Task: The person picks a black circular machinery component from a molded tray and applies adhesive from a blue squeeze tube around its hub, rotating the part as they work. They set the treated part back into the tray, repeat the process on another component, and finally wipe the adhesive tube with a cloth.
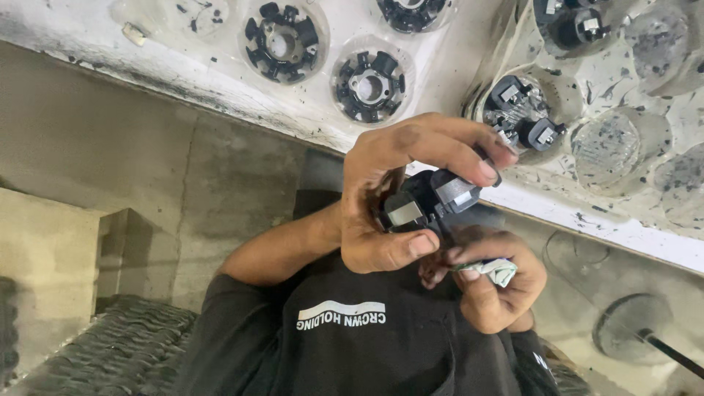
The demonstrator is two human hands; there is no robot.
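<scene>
Before a grimy white tray [440, 70] of black ring parts, a black part [429, 202] is gripped up close in the left hand [400, 194], seemingly for wiping, while a crumpled cloth [493, 270] is pinched in the right hand [499, 282].

Left hand [411, 192]: raised at centre, forearm bare and running down-left to the elbow; fingers [469, 158] arched over the top, thumb pressed in from below, grip closed.
Right hand [500, 284]: lower and to the right, just beneath the left, curled into a loose fist, fingertips pinched together.
</scene>
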